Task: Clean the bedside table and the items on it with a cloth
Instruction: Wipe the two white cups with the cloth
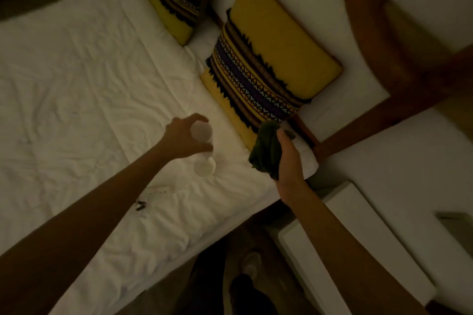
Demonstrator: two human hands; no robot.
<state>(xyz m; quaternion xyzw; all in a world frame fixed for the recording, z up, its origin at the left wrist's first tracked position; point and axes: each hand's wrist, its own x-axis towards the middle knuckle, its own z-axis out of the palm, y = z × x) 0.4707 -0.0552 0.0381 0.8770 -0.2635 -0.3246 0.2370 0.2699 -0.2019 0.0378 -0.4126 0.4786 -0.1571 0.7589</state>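
— Starting at the left, what have we got in the left hand (188,135)?

— A small white cup (201,132), its mouth turned up toward us. Our fingers (203,118) are curled round its wall from above, thumb on the near side, so it is a wrapped hold and nothing loose. A second white cup (204,166) stands on the bed (76,84) just below it, at about six o'clock from the hand; whether the two touch we cannot tell in this light.

— How would we expect the cups to handle?

— We judge them light, rigid and smooth, likely ceramic or hard plastic, so a bit slippery and breakable if dropped on the floor. On the soft duvet they could tip. Holding round the wall, as now, seems the safest place.

— And the arm?

— Our left forearm runs in from seven o'clock, stretched well out over the bed, wrist bent slightly down over the cup.

— Moving right?

— The right hand (289,158) grips a dark green cloth (266,148), bunched in the fist; the fingers are closed round it and folds hang out toward nine o'clock. It is soft, limp and light, so we can take it anywhere, but a wad gives a firmer wiping face.

— And that arm's pose?

— It comes up from five o'clock, hand upright, thumb on top, near the patterned yellow cushion (268,64), well apart from the cups.

— The bench itself?

— The white bedside bench (358,212) sits at four o'clock, below the right forearm; neither hand is on it.
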